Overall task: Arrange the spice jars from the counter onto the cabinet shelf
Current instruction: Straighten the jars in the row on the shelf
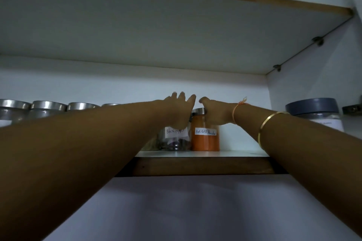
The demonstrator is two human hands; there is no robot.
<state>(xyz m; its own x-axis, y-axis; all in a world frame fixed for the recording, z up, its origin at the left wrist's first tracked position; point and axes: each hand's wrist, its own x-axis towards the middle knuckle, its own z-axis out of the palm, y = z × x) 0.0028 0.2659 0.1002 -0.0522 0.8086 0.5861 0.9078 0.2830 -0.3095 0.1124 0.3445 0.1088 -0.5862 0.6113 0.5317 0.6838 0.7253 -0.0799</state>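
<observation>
Both arms reach up onto the cabinet shelf [195,154], where two labelled spice jars stand side by side, touching. The left hand [179,110] rests over the top of the black pepper jar [176,139], fingers spread loosely rather than clamped. The right hand [216,112] curls over the lid of the red chilli powder jar [205,139]; whether it truly grips cannot be told. Steel-lidded jars [49,106] line the shelf at left, a grey-lidded container [315,113] at right
</observation>
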